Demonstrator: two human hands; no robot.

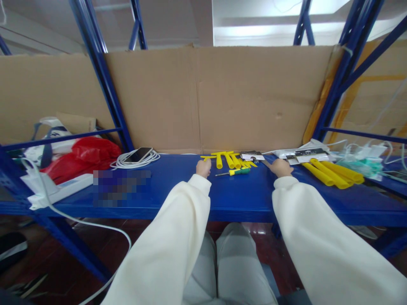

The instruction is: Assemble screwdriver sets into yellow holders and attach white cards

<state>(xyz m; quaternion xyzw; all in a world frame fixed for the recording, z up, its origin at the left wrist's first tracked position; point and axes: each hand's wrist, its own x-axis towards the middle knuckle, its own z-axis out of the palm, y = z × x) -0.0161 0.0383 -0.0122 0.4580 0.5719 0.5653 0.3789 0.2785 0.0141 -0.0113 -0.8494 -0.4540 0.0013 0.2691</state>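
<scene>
My left hand (203, 168) is closed at the left end of a row of yellow T-shaped plastic pieces (229, 160). A yellow bar shows just beyond its fingers; whether they grip it is hidden. My right hand (282, 167) reaches left with fingers together, a thin greyish piece at their tips that is too small to name. Between my hands lies a screwdriver (233, 172) with a green and yellow handle, its shaft pointing left. Behind it are small yellow parts (248, 163) and a white packet with a dark label (252, 156).
Right of my right hand, labelled packets (310, 155) lie behind long yellow tubes (335, 174). A phone (139, 155) rests on a coiled white cable (135, 163). Farther left are a white power strip (68, 188) and a red bag (92, 154). Cardboard (206, 99) walls the blue shelf's (178, 199) back.
</scene>
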